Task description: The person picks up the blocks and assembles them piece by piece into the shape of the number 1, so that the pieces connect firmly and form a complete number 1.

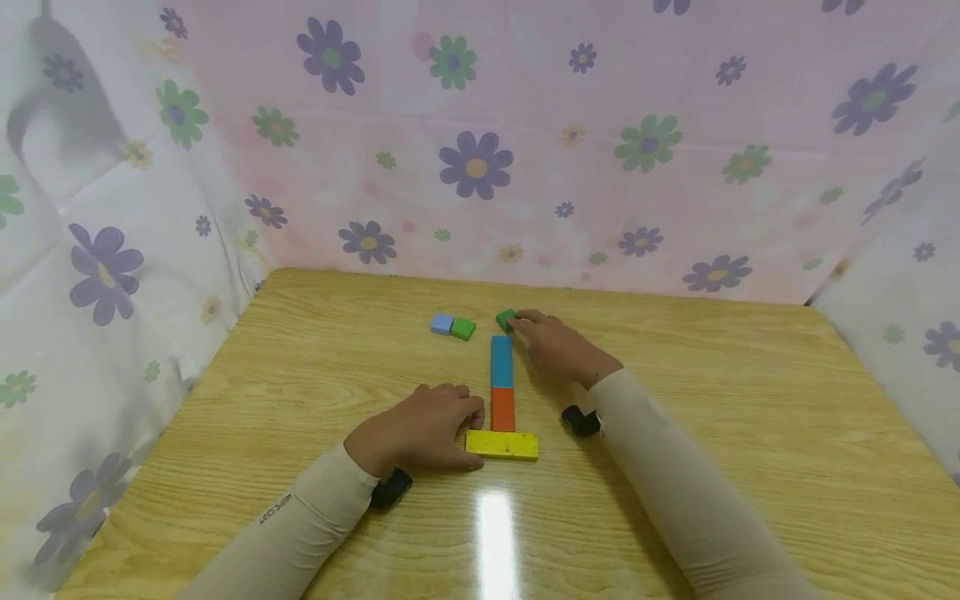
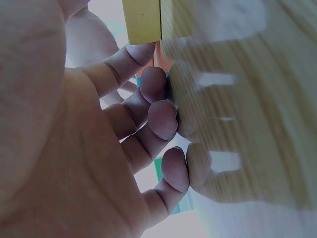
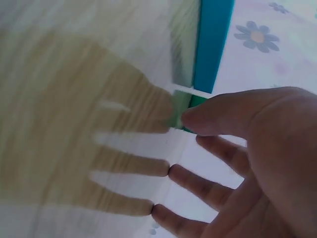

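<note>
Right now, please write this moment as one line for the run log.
left hand: rests by yellow block | right hand: touches green block | blue block and orange block in row

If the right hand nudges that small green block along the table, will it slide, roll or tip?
The green block looks like a flat-faced, squat cube, so it would probably slide rather than roll or tip. The table is glossy, so little drag is likely. It looks rigid, and probably light under the right hand.

My right hand (image 1: 558,346) hides most of the small green block (image 1: 506,319), and I can't tell whether it's pinched.
</note>
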`<action>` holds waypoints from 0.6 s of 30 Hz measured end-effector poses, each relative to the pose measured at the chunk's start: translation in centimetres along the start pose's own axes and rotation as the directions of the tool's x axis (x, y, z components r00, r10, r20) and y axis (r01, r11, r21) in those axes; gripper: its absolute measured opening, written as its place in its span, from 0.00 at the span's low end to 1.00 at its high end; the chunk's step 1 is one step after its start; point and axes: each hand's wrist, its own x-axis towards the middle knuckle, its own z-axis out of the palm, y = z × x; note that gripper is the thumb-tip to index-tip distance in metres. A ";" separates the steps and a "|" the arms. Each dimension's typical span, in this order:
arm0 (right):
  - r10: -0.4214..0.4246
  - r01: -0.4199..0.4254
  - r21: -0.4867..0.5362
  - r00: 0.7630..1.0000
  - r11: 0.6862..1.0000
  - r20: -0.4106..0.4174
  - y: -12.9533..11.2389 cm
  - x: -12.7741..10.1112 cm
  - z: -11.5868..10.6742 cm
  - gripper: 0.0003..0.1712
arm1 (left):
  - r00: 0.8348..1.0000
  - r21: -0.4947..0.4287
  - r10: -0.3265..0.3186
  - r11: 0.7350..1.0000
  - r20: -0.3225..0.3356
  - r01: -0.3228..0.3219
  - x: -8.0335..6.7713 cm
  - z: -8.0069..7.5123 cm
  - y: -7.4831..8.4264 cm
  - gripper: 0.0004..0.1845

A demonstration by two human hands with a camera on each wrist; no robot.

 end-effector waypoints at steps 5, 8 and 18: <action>-0.007 0.007 -0.016 1.000 1.000 -0.024 0.1 -0.3 0.4 0.29 | 1.000 -0.009 -0.008 1.000 0.004 0.008 0.2 0.2 0.1 0.19; 0.002 -0.002 -0.008 1.000 1.000 -0.024 0.2 -0.6 0.5 0.30 | 1.000 -0.005 -0.003 1.000 0.007 0.003 0.3 0.3 0.2 0.19; -0.007 0.008 0.027 0.999 1.000 -0.038 -0.1 -0.5 0.6 0.30 | 1.000 -0.004 -0.004 1.000 -0.001 0.004 0.3 0.5 -0.3 0.20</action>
